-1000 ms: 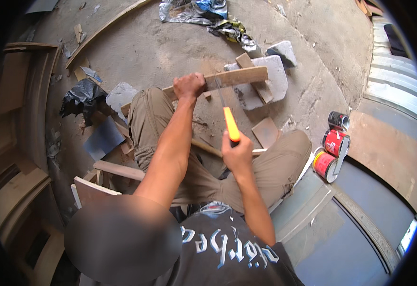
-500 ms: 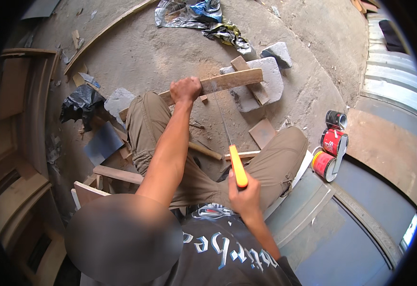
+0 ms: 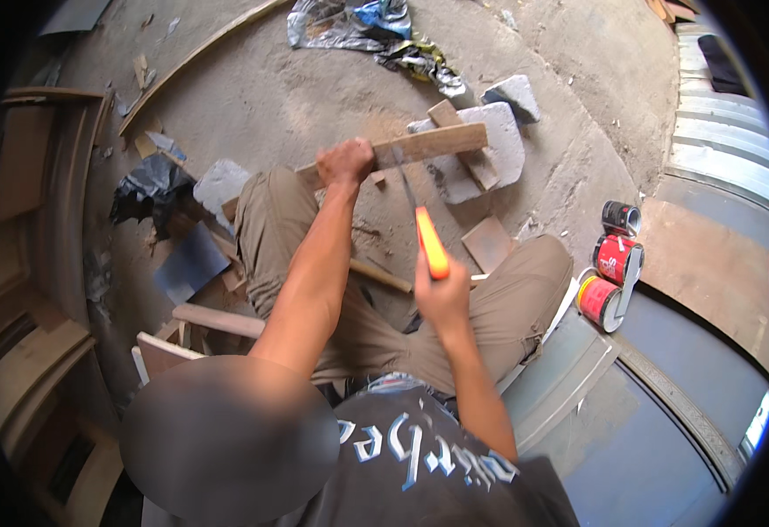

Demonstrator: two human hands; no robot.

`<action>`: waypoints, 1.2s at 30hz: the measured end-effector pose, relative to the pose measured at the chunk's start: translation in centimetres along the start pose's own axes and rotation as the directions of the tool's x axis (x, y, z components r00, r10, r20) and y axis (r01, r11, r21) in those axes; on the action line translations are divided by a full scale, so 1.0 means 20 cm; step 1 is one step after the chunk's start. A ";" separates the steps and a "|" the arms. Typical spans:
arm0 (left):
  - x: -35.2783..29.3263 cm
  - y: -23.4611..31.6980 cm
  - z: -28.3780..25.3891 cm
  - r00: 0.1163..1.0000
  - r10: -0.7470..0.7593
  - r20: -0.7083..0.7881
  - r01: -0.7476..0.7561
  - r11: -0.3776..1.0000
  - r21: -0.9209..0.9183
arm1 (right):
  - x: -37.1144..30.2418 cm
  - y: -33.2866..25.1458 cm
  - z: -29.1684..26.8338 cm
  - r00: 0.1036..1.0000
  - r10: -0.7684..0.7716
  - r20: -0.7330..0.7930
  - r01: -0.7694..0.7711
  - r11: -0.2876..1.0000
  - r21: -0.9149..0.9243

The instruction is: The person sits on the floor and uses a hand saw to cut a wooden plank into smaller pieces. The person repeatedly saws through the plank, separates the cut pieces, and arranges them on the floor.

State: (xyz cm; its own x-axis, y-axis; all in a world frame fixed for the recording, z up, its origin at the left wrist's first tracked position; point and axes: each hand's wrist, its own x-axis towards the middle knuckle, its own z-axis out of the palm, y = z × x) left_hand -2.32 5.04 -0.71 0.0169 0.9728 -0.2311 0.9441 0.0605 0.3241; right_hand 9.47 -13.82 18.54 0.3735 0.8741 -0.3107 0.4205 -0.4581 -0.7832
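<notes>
Two grips: the left hand point(image 3: 346, 164) clenches a plank point(image 3: 440, 144), seemingly steadying it over batten point(image 3: 479, 169) and block point(image 3: 507, 140); the right hand point(image 3: 444, 296) grasps a saw handle point(image 3: 431, 244).

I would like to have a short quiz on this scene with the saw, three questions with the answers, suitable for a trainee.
1. Which hand holds the saw?
2. True or false: the wooden board crosses over a shorter wood strip on the pale block.
3. How many cans are in the row at the right?
A) Two
B) Three
C) Five

Key: 1. The right hand; 2. True; 3. B
</notes>
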 end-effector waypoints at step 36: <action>0.07 -0.09 0.27 0.997 0.081 0.010 -0.082 0.989 0.124 | 0.16 0.12 0.17 0.997 -0.057 -0.054 0.057 0.998 -0.016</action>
State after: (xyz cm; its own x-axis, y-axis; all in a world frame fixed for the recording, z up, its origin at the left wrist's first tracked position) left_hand -2.33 5.17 -6.52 0.0972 0.9721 -0.2135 0.9730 -0.0477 0.2258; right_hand 8.94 -11.50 13.87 0.3927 0.8889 -0.2358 0.4541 -0.4104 -0.7908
